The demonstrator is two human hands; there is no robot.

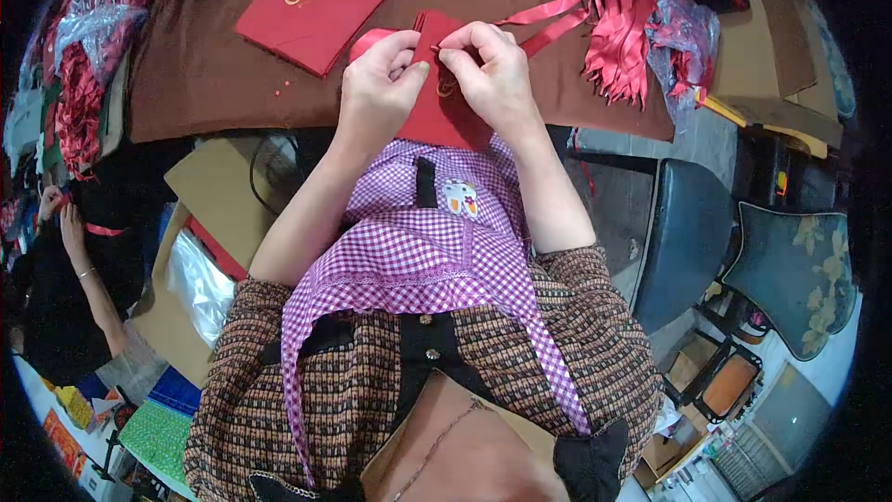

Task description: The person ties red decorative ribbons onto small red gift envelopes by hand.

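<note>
A flat red piece point(444, 123) with a gold emblem, partly hidden by my hands, lies at the table's near edge and hangs over toward my lap. My left hand point(381, 84) is closed at its left side, with the thumb against the red material. A loop of shiny red ribbon point(365, 43) shows beside those fingers. My right hand point(492, 74) pinches a tiny reddish bit over the piece's upper part; what it is remains too small to tell. Behind the right hand, red ribbon strips point(557, 9) run toward a ribbon bundle point(621, 28).
A stack of square red pieces point(314, 7) with a gold emblem rests on the brown-covered table point(204, 65). Plastic-wrapped ribbons point(683, 37) and cardboard point(743, 46) lie at right. A dark chair point(683, 242) stands below. Another person's hands point(65, 214) handle red ribbon at far left.
</note>
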